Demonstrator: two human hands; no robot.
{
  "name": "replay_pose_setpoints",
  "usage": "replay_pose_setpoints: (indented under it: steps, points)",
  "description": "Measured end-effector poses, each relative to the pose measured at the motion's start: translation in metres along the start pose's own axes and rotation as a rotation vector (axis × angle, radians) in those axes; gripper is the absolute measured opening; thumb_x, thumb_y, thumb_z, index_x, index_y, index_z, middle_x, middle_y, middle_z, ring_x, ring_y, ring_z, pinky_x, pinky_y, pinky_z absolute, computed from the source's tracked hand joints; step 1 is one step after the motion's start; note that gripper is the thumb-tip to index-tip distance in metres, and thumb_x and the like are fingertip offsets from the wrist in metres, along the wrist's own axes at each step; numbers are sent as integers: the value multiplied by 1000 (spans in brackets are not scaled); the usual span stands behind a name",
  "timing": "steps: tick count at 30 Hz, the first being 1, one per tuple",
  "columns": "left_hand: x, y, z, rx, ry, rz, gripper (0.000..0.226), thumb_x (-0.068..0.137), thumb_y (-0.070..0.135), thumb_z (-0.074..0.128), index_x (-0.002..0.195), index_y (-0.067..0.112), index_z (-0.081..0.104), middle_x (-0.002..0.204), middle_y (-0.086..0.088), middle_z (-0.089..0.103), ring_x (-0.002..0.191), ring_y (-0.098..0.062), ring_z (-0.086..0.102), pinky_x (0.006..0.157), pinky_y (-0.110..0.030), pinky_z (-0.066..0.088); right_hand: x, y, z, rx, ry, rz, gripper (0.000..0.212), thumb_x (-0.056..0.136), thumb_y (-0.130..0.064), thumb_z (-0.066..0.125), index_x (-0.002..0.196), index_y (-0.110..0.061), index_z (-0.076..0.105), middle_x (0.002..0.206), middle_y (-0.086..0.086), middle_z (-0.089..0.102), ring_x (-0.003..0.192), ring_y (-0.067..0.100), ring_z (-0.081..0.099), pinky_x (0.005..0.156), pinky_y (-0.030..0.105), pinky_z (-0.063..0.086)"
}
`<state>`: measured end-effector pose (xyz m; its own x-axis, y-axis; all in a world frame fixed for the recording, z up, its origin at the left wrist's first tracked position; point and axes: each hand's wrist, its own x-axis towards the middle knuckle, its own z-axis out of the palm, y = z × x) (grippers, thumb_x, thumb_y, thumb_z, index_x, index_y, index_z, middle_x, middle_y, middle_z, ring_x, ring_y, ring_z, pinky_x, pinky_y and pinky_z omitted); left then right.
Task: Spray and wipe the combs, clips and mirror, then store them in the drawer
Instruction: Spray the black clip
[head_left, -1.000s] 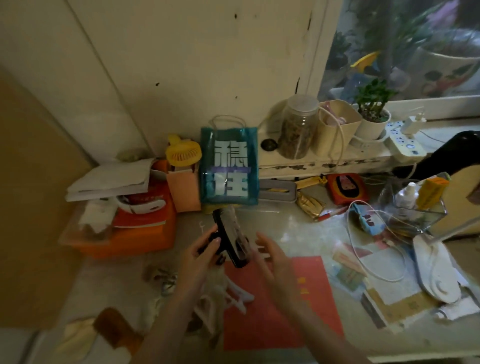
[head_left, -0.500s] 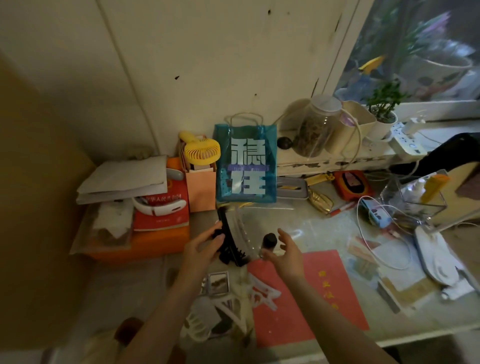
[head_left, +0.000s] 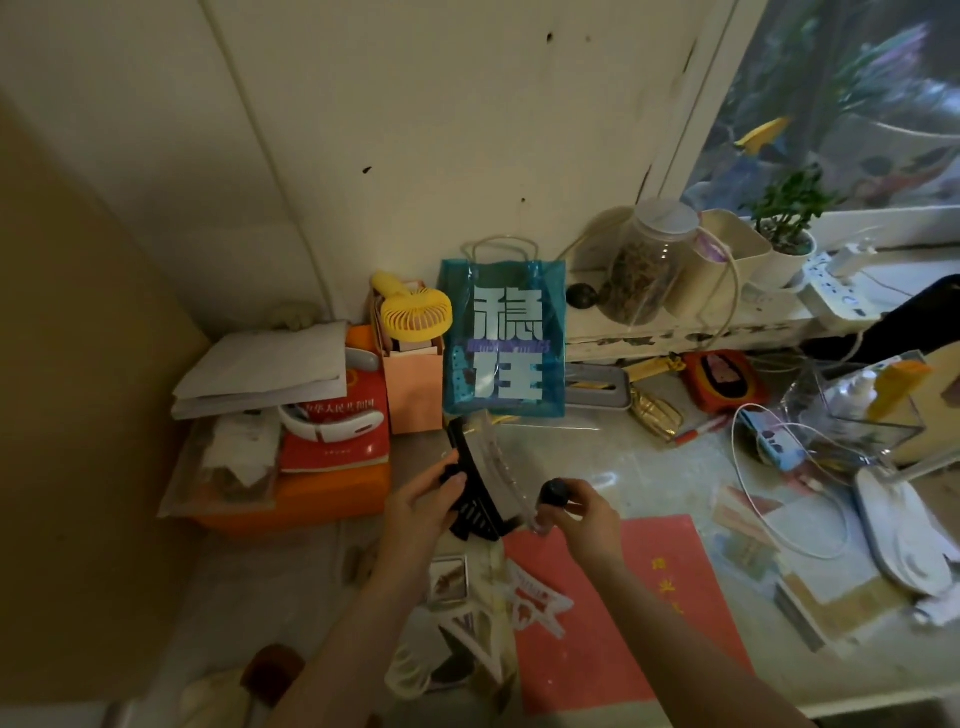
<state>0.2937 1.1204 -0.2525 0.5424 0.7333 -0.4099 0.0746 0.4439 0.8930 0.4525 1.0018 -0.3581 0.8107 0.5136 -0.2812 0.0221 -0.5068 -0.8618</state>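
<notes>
The left hand (head_left: 423, 506) grips a black comb (head_left: 470, 488) upright with a clear one beside it — raised off the tabletop (head_left: 649, 467), likely so mist reaches the teeth. The right hand (head_left: 584, 514) is closed round a small dark-capped sprayer (head_left: 553, 493), just beside the combs. White clips (head_left: 535, 603) lie below on the red sheet (head_left: 623, 623). Clutter hems in both sides — free room is near the front edge.

light: dim, warm | source: window (head_left: 852, 104) upper right | edges: wide-angle curved | focus: soft
</notes>
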Motion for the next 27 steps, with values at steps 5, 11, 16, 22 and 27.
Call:
replay_pose_setpoints:
  steps: [5, 11, 16, 22, 27]
  points:
    - [-6, 16, 1, 10, -22, 65, 32, 90, 11, 58, 120, 19, 61, 107, 3, 67, 95, -6, 63, 65, -13, 53, -7, -23, -10, 67, -27, -96, 30, 79, -11, 72, 108, -15, 63, 97, 0, 68, 93, 12, 62, 74, 15, 45]
    - [-8, 48, 6, -3, -1, 193, 25, 89, 10, 59, 111, 23, 62, 113, -2, 65, 98, -9, 62, 67, -15, 53, -16, -87, -31, 219, -73, -257, 20, 83, -10, 68, 94, -26, 64, 95, -4, 69, 91, 9, 64, 75, 15, 48]
    - [-10, 95, 11, -66, -22, 321, 24, 87, 8, 60, 106, 22, 65, 105, -2, 69, 91, -8, 67, 67, -18, 53, -19, -145, -52, 334, -118, -373, 17, 89, -12, 60, 105, -16, 64, 103, 2, 69, 99, 16, 64, 88, 33, 51]
    - [-22, 165, 22, -67, -64, 509, 18, 88, 9, 60, 99, 22, 67, 98, -2, 70, 84, -5, 69, 61, -13, 52, -31, -218, -79, 383, -155, -524, 18, 94, -14, 49, 108, -11, 61, 103, 8, 68, 94, 14, 66, 78, 24, 55]
    - [-34, 210, 28, -20, -133, 632, 20, 86, 21, 66, 103, 31, 68, 103, 5, 71, 96, -10, 67, 77, -20, 56, -45, -267, -100, 418, -183, -599, 21, 95, -17, 47, 111, -14, 61, 101, 2, 70, 92, 9, 67, 73, 20, 55]
